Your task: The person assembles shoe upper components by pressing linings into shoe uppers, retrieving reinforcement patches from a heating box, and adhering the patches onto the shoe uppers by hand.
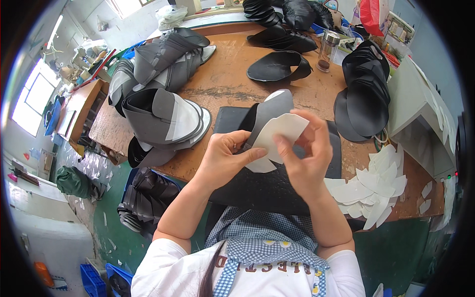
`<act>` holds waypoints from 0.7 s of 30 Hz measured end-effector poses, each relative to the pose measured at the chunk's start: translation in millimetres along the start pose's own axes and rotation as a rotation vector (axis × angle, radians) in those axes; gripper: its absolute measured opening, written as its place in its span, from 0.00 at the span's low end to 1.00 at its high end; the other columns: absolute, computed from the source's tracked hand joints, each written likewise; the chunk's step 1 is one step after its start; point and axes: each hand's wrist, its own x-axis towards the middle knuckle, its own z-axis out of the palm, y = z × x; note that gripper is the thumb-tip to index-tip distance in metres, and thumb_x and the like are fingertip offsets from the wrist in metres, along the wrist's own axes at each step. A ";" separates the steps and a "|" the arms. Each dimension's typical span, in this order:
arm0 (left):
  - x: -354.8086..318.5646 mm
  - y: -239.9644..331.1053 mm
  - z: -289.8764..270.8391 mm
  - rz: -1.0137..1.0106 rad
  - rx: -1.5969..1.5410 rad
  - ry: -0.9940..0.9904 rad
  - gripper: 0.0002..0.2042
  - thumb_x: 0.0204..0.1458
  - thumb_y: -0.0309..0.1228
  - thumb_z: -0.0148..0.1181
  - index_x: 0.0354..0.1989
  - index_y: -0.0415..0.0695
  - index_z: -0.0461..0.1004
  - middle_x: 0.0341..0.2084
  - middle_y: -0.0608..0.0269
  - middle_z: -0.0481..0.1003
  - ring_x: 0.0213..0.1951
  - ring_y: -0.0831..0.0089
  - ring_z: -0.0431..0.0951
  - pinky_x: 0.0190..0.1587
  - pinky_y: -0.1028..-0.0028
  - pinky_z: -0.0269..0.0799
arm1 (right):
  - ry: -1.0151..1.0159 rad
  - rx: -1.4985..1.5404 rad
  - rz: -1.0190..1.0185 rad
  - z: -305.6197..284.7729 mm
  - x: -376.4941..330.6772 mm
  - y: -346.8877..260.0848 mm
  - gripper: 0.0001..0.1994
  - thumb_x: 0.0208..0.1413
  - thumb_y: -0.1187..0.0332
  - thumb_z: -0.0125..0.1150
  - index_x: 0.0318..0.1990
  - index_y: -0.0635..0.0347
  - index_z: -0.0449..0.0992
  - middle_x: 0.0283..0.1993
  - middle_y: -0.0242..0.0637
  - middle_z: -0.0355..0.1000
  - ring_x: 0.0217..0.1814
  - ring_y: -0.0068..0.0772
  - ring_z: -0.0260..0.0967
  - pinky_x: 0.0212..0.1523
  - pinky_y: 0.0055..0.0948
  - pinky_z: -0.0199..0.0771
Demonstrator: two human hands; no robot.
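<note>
Above a black mat [262,193] on the bench, I hold a grey shoe upper [277,105] with a pale lining patch. A white shaped sheet piece [287,129] lies against the upper, and its lower part reaches down between my hands. My left hand [225,161] pinches the upper and the white piece's left edge between thumb and fingers. With thumb and fingers, my right hand [309,156] grips the white piece on its right side. Part of the upper is hidden behind the white piece.
Nested grey uppers [153,116] stand to the left on the wooden bench [222,59]. Black uppers [361,99] are stacked at the right, near a glass jar [328,52]. Loose white pieces [373,185] heap beside a grey box-shaped machine [420,114]. A single black upper [277,67] lies ahead.
</note>
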 end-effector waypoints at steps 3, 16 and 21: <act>-1.8 -9.6 -3.9 0.016 -0.077 0.036 0.13 0.51 0.32 0.75 0.36 0.34 0.82 0.22 0.74 0.78 0.25 0.91 0.68 0.25 0.83 0.62 | -0.001 0.032 0.114 -4.0 21.9 -7.0 0.20 0.55 0.78 0.67 0.55 0.61 0.71 0.38 0.32 0.78 0.39 0.20 0.77 0.39 0.22 0.77; -5.0 -17.2 -2.7 -0.053 -0.242 0.063 0.14 0.48 0.23 0.75 0.42 0.32 0.81 0.30 0.63 0.82 0.31 0.84 0.79 0.36 0.85 0.74 | -0.036 -0.036 0.198 -6.1 31.9 15.3 0.20 0.53 0.79 0.67 0.54 0.58 0.72 0.35 0.29 0.76 0.37 0.18 0.73 0.37 0.22 0.73; -13.5 -17.6 3.1 -0.022 -0.320 0.111 0.14 0.48 0.20 0.74 0.44 0.32 0.80 0.33 0.62 0.82 0.34 0.80 0.81 0.40 0.81 0.77 | 0.061 -0.130 0.146 -13.1 27.2 31.8 0.20 0.55 0.79 0.64 0.56 0.58 0.70 0.39 0.30 0.74 0.39 0.18 0.71 0.36 0.21 0.74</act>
